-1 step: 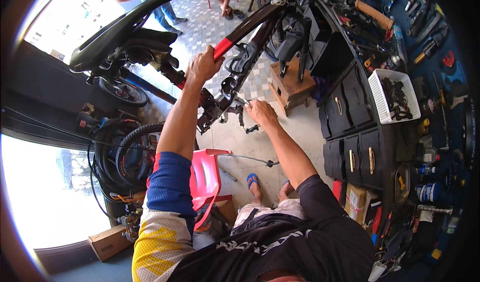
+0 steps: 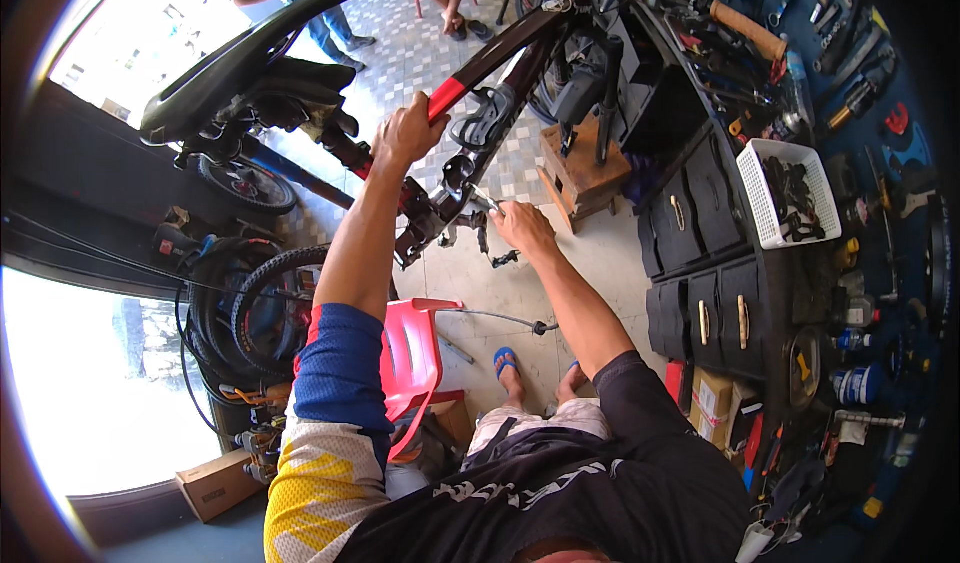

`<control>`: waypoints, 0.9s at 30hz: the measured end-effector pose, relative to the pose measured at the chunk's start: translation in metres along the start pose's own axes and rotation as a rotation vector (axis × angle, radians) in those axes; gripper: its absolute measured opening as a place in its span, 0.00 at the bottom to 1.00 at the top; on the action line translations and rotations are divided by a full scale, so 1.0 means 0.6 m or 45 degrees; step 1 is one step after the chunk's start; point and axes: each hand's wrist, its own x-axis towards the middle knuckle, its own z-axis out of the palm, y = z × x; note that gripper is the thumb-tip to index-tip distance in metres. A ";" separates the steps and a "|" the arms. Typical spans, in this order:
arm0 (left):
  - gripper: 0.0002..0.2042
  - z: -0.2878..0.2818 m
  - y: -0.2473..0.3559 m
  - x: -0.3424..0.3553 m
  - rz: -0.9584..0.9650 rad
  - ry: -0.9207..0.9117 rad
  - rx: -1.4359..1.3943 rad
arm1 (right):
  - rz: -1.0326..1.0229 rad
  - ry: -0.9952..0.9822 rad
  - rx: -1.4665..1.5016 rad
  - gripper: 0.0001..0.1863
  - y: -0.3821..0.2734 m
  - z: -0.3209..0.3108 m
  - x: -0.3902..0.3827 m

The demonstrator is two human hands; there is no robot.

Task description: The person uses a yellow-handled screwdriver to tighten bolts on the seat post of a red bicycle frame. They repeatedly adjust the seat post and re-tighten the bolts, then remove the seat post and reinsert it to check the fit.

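A dark bicycle frame (image 2: 500, 51) with a red section runs across the upper middle, its saddle (image 2: 240, 58) at the left. My left hand (image 2: 405, 135) is closed round the red part of the upper tube. Lower down, my right hand (image 2: 523, 228) grips a slim metal tool (image 2: 484, 198); its exact kind is too small to tell. The tool's tip is at the lower frame, beside a round opening (image 2: 457, 171). Just under that spot hang small dark parts and a cable (image 2: 504, 259). A dark sandal-shaped piece (image 2: 484, 118) shows behind the frame's tubes.
A red plastic chair (image 2: 410, 358) stands near my left side. To the right is a workbench with black drawers (image 2: 705, 198), a white basket (image 2: 790, 193) and many tools. A wooden stool (image 2: 585, 168) stands beyond my right hand. Tyres (image 2: 260, 303) lie left. Two people are farther off.
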 end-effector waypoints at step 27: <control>0.22 0.008 0.007 0.007 0.011 -0.041 -0.051 | 0.567 1.021 0.363 0.25 0.495 -0.027 -0.315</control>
